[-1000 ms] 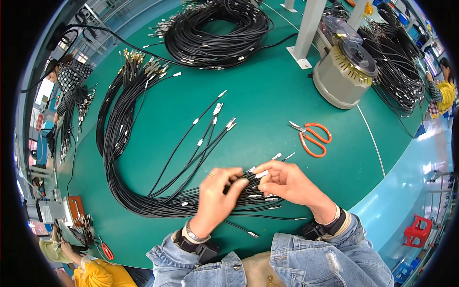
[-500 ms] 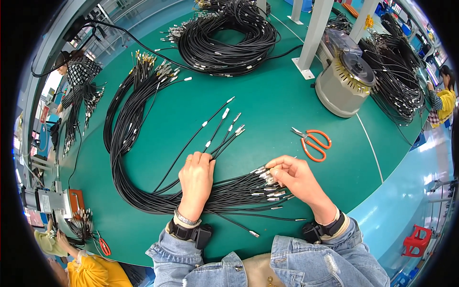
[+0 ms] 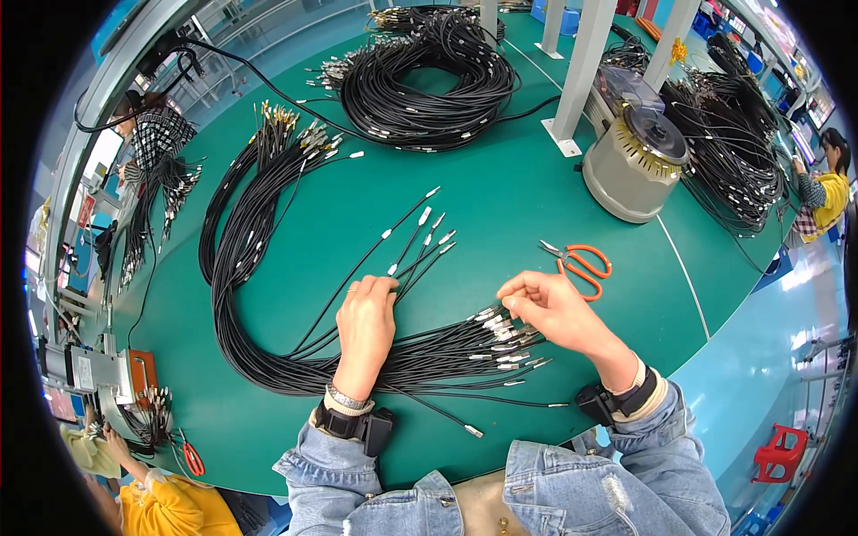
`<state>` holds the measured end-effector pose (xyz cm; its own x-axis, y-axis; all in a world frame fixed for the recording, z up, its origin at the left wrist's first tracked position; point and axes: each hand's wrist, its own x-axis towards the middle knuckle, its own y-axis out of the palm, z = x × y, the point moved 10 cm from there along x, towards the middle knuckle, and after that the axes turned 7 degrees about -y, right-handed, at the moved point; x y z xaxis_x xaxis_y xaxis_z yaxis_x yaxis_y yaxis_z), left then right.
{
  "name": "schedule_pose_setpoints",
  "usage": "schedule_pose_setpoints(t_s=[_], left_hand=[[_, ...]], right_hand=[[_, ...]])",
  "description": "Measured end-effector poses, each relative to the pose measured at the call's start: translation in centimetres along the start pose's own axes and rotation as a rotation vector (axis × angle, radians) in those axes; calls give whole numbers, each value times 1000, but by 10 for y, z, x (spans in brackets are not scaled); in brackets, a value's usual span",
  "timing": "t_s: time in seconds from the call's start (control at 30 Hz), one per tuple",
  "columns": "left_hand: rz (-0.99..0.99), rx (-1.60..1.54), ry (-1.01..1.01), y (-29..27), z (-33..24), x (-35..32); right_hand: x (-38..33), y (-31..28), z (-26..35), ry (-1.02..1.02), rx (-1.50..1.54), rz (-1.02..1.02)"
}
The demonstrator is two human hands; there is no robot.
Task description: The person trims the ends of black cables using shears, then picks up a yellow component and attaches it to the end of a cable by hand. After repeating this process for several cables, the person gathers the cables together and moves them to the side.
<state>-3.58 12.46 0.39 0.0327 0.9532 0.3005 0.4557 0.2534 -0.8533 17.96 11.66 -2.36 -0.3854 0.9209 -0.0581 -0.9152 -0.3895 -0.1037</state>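
Observation:
My left hand [image 3: 365, 320] is closed over several thin black cables [image 3: 413, 243] whose metal-tipped ends, with white labels, stick out past its fingers. Under and beside that wrist runs a thick bundle of black cables [image 3: 234, 326], curving from the upper left round to the right. Its silver connector ends [image 3: 502, 329] fan out below my right hand [image 3: 556, 308]. Thumb and forefinger of the right hand are pinched together just above those ends; whatever lies between them is too small to make out. Orange-handled snips [image 3: 585, 265] lie just beyond the right hand.
A large coil of black cables [image 3: 353, 103] lies at the back. To the right stand a round grey machine [image 3: 626, 183], a metal post [image 3: 583, 80] and another cable heap [image 3: 728, 161]. Other people sit at the left and right edges. A red stool [image 3: 780, 454] stands on the floor.
My right hand has risen slightly off the connector ends, its fingertips now pinched closer together. The left hand has shifted a little away from me along the thin cables.

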Motion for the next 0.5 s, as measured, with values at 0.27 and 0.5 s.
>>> schedule_pose_setpoints(t_s=[0.27, 0.5], left_hand=[[53, 73, 150, 20, -42, 17], [68, 157, 63, 44, -32, 22]], right_hand=[[9, 5, 8, -6, -153, 82], [23, -3, 1, -72, -142, 15]])
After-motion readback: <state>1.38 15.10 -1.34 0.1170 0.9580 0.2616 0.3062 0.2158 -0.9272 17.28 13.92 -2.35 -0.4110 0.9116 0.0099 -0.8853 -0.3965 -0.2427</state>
